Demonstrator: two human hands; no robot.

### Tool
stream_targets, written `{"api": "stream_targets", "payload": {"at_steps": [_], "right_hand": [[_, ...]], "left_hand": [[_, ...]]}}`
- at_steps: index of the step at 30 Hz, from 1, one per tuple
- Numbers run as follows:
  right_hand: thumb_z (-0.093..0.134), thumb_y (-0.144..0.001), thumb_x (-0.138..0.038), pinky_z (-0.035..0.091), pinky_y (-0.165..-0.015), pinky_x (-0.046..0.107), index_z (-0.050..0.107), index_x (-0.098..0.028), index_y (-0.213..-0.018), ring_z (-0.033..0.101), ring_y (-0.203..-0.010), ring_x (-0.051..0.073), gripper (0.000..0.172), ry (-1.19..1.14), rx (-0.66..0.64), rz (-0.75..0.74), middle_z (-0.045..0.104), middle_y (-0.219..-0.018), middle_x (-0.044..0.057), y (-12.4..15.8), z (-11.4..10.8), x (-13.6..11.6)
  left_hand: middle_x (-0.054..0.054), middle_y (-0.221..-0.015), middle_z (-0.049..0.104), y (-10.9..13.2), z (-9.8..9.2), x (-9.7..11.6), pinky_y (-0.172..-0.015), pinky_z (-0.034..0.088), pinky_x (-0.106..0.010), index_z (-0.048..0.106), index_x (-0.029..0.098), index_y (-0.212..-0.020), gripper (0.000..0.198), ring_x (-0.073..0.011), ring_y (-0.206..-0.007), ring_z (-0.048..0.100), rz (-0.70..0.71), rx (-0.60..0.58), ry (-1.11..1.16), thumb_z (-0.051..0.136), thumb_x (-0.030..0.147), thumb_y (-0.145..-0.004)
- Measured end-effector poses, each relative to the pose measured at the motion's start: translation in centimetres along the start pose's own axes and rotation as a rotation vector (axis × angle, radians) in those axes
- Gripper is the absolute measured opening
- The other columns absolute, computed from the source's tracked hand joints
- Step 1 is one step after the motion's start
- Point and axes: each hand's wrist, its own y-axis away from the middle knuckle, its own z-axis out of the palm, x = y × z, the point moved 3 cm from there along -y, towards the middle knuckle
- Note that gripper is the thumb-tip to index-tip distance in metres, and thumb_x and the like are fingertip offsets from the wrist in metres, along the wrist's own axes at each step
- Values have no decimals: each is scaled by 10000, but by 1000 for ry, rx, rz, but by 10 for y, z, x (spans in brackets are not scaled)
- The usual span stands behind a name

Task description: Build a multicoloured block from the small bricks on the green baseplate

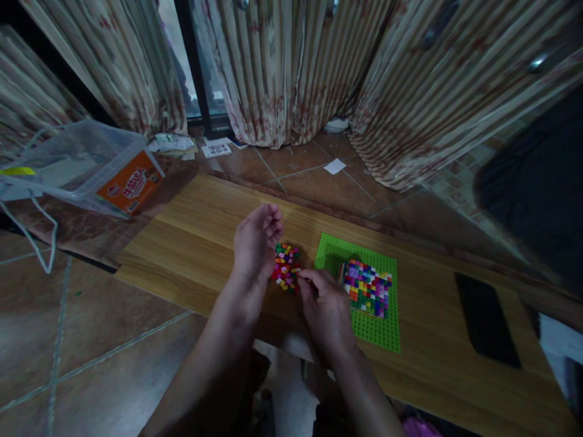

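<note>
A small heap of loose, brightly coloured toy building bricks [285, 264] lies on the wooden table between my two hands. Cupped beside the heap's left edge, my left hand [252, 246] stands on its side with fingers loosely curled and nothing visible in it. My right hand [325, 303] reaches the heap's right edge, thumb and forefinger pinched together; whether a brick is between the fingertips is too small to tell. Right of that hand, a multicoloured block of joined bricks [368, 288] sits on a green studded baseplate [387, 340]. My right hand partly covers the plate's left side.
A black phone-like slab [486, 318] lies on the wooden table [182, 233] toward the right. A clear plastic bin [86, 158] with an orange label stands on the left. Papers [217, 149] lie on the tiled floor below long curtains [282, 79].
</note>
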Motion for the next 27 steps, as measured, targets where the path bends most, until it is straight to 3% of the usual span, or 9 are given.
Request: {"api": "stream_targets", "payload": {"at_steps": [9, 17, 27], "right_hand": [[547, -916, -223, 506, -839, 348, 670, -230, -1009, 624, -950, 221, 154, 38, -55, -27, 668, -992, 64, -5, 26, -4], [549, -895, -206, 484, -896, 391, 695, -237, -1029, 567, -994, 261, 201, 172, -54, -67, 649, -1037, 82, -17, 54, -12], [512, -925, -220, 446, -905, 419, 704, -236, -999, 551, -992, 275, 207, 246, -79, -79, 653, -975, 89, -24, 61, -7]], "left_hand": [[34, -591, 593, 2, -1, 13, -541, 414, -145, 599, 140, -738, 127, -26, -504, 529, -141, 3, 180, 528, 118, -842], [22, -628, 603, -2, -5, 15, -548, 438, -158, 592, 144, -737, 111, -39, -518, 540, -173, -63, 131, 533, 108, -824], [27, -635, 592, -4, -8, 20, -541, 430, -154, 599, 136, -741, 74, -33, -516, 530, -186, -30, 121, 564, 128, -805]]}}
